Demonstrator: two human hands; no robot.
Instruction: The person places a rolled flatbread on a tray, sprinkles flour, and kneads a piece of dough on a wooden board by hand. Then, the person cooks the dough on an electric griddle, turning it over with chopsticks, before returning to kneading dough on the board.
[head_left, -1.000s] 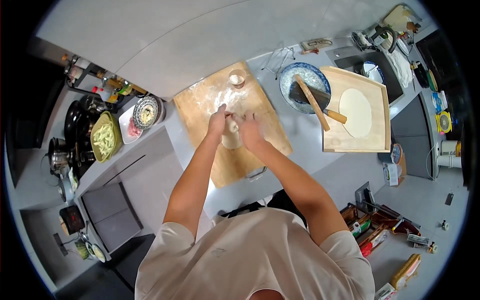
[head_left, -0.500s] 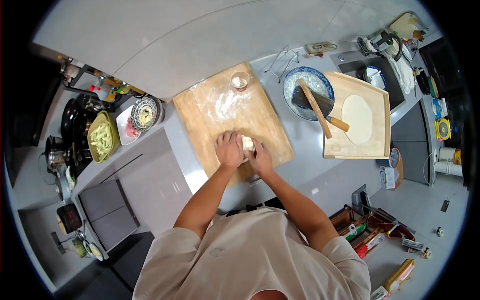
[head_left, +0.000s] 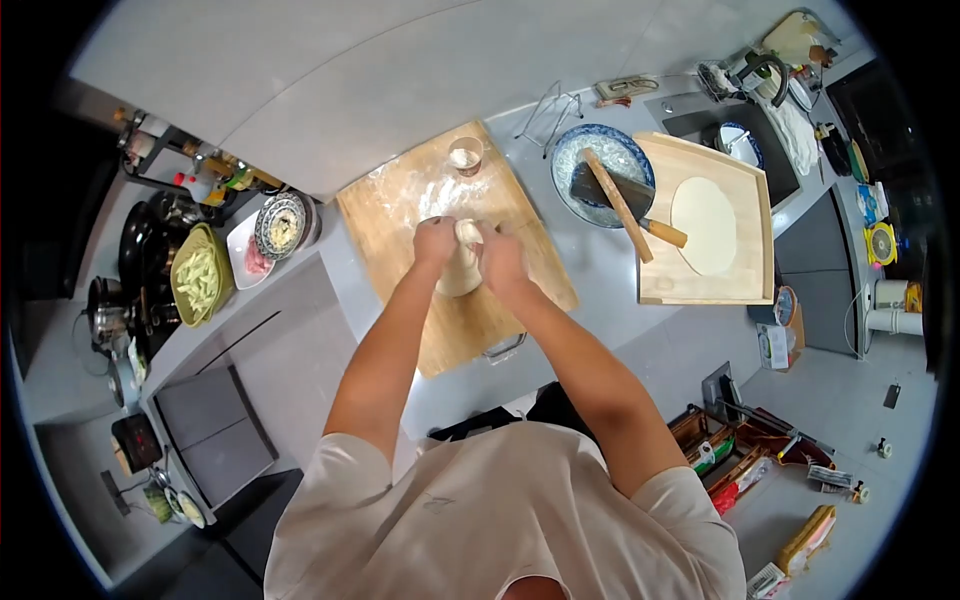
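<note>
A pale lump of dough point(head_left: 460, 274) lies on the floured wooden board point(head_left: 385, 222), its far end raised and folded. At the dough's far left edge, my left hand point(head_left: 434, 243) is closed with the fingers curled on it. My right hand point(head_left: 503, 258), slightly blurred, pinches the dough's far right edge. Knuckles partly hide where the fingers meet the dough. Beyond the hands, a small cup of flour point(head_left: 465, 157) stands near the board's far edge, with loose flour scattered in front of it.
Right of the board, a blue-rimmed bowl point(head_left: 632, 150) carries a cleaver point(head_left: 640, 196) and a rolling pin point(head_left: 616, 200). A wooden tray point(head_left: 750, 240) holds a flat dough round point(head_left: 704, 226). At left stand a green basket point(head_left: 222, 280) of cut vegetables and a patterned bowl point(head_left: 283, 226).
Both hands have moved away from my body, from pressing the dough to gripping its far edge. The dough now looks longer and is pulled up at that end.
</note>
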